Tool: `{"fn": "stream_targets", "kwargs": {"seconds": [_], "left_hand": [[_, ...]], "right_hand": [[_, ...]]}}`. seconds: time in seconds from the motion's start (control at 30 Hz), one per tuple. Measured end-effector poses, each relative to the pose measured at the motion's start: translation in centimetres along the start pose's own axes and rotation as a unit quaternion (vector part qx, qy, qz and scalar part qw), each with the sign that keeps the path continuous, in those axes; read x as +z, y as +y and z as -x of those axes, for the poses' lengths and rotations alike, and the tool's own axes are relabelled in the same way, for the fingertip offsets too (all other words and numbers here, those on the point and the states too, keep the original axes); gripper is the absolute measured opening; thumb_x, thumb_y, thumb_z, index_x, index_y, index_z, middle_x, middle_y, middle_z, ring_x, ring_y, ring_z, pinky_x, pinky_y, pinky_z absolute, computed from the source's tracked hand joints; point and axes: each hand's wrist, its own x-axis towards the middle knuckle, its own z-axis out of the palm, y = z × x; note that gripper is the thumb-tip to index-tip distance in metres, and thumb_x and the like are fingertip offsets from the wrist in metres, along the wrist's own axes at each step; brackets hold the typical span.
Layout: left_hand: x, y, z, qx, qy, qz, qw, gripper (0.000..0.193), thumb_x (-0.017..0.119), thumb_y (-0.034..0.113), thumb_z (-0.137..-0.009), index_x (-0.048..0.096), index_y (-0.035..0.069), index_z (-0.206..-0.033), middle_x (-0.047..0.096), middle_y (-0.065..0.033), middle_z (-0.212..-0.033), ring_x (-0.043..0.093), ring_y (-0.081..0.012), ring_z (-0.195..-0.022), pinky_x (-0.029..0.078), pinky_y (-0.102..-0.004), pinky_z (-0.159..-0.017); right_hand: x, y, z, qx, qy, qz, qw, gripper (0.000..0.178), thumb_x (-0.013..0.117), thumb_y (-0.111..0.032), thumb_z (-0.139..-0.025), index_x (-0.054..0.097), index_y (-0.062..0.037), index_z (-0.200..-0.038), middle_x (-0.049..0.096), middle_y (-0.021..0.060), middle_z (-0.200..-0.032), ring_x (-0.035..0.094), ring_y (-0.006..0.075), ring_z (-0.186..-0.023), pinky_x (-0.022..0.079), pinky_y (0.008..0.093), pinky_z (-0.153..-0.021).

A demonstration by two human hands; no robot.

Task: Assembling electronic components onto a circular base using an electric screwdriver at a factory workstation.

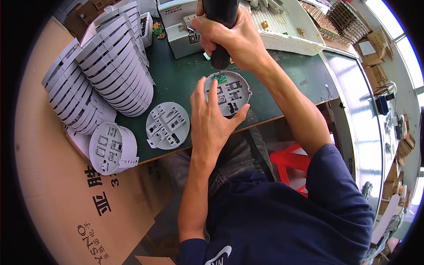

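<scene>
A round grey plastic housing (238,85) lies on the green bench, its inside with slots and cut-outs facing up. My left hand (213,115) grips it, fingers at its left rim and thumb at its lower right edge. Near the housing's far side sits a small green circuit board (219,79), which my left fingertips reach. My right hand (234,37) is wrapped round a black electric screwdriver (221,55), held upright, its bit pointing down onto the board. Whether a screw is under the bit is too small to tell.
Left stand tall stacks of grey housings (112,66). A single round housing (168,125) and another at the bench corner (110,148) lie nearer. Behind are a grey machine (181,42) and a white foam tray (291,42). A red stool (289,161) stands below the bench.
</scene>
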Motion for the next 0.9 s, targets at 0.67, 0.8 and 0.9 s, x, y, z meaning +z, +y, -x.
{"fn": "stream_targets", "kwargs": {"seconds": [0.67,0.8,0.9], "left_hand": [[-10.4,1.4,1.4,0.007,-0.055,-0.199,0.978,0.090,0.088,0.046,-0.074,0.052,0.000,-0.143,0.043,-0.0246,-0.154,0.039,-0.0441,-0.141,0.036,-0.0517,-0.117],[-11.9,-1.7,1.6,-0.056,-0.149,-0.227,0.961,0.096,0.088,0.042,-0.074,0.045,-0.003,-0.148,0.045,-0.0281,-0.149,0.042,-0.0461,-0.138,0.036,-0.0532,-0.116],[-12.1,-2.2,0.9,-0.098,-0.179,-0.187,0.961,0.096,0.089,0.035,-0.076,0.042,-0.003,-0.150,0.045,-0.0289,-0.148,0.043,-0.0464,-0.138,0.040,-0.0517,-0.113]], "right_hand": [[1.5,-1.2,-3.8,-0.067,0.009,0.040,0.997,0.039,0.074,-0.034,-0.098,0.056,-0.0018,-0.111,0.063,0.0014,-0.082,0.059,0.0085,-0.069,0.048,0.0234,-0.058],[1.7,-1.4,-3.1,-0.060,-0.033,0.071,0.995,0.041,0.072,-0.035,-0.100,0.056,-0.0002,-0.116,0.062,0.0008,-0.085,0.057,0.0080,-0.074,0.048,0.0249,-0.063],[2.4,-2.1,-0.5,-0.156,-0.037,0.211,0.964,0.056,0.069,-0.037,-0.102,0.049,0.0035,-0.134,0.065,0.0122,-0.107,0.062,0.0159,-0.096,0.052,0.0290,-0.081]]}}
